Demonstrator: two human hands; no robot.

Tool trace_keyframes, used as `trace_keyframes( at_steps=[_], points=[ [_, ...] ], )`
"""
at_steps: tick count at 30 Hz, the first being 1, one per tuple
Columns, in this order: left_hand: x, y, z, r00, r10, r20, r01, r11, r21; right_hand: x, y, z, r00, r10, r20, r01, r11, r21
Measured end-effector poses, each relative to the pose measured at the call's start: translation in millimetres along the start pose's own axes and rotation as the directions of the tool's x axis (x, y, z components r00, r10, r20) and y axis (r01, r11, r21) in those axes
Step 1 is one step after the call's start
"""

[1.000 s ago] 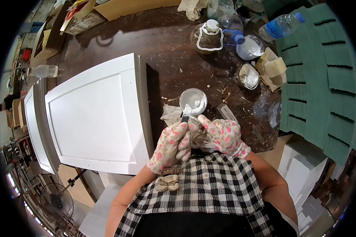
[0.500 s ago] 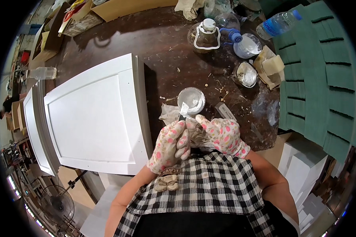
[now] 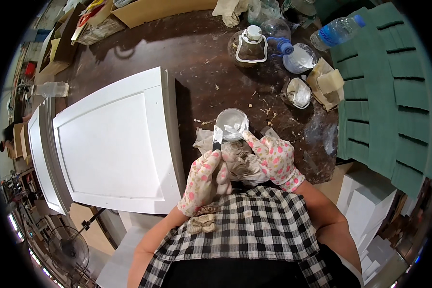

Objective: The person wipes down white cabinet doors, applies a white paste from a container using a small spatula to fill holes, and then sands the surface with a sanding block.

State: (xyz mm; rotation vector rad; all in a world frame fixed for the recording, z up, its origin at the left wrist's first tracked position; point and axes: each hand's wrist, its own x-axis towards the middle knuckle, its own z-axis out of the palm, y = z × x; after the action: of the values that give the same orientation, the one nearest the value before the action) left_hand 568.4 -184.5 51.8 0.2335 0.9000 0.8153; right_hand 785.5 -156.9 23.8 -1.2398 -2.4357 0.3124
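Observation:
Both my hands wear white gloves with a pink floral print. In my left hand (image 3: 204, 180) is a small putty knife (image 3: 217, 138), blade pointing away from me and coated with white paste. My right hand (image 3: 276, 161) pinches a small scraper (image 3: 234, 133) whose tip reaches over the near rim into a round tub (image 3: 245, 121). White paste lies inside the tub and along its walls. Much of the scraper's handle is hidden by my fingers. Crumpled cloth (image 3: 243, 165) lies below the tub, between my hands.
A white panelled door (image 3: 110, 139) lies left of my hands on the dark table (image 3: 197, 53). Past the tub stand a white-capped jug (image 3: 252, 45), a cut container of white paste (image 3: 300, 92) and a water bottle (image 3: 338, 32). Green sheeting (image 3: 374, 91) covers the right side.
My right hand has moved away from my left and slightly forward, bringing its scraper into the tub. The left putty knife now stands apart from it, its blade more visible.

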Motion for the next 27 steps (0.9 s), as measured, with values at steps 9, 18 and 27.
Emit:
trace_keyframes(
  at_steps=[9,18,27],
  points=[
    [16,-8,7,0.955,0.234,0.181,-0.294,0.815,0.499,-3,-18,6,0.986,0.162,0.036,-0.162,0.987,-0.005],
    [28,-44,-30,0.747,0.500,0.439,-0.569,0.137,0.811,-12,-29,17,0.954,0.294,0.051,-0.298,0.952,0.072],
    [24,-30,-17,0.906,0.371,0.206,-0.399,0.580,0.711,-14,-38,-2,0.829,0.559,0.038,-0.486,0.683,0.545]
  ],
)
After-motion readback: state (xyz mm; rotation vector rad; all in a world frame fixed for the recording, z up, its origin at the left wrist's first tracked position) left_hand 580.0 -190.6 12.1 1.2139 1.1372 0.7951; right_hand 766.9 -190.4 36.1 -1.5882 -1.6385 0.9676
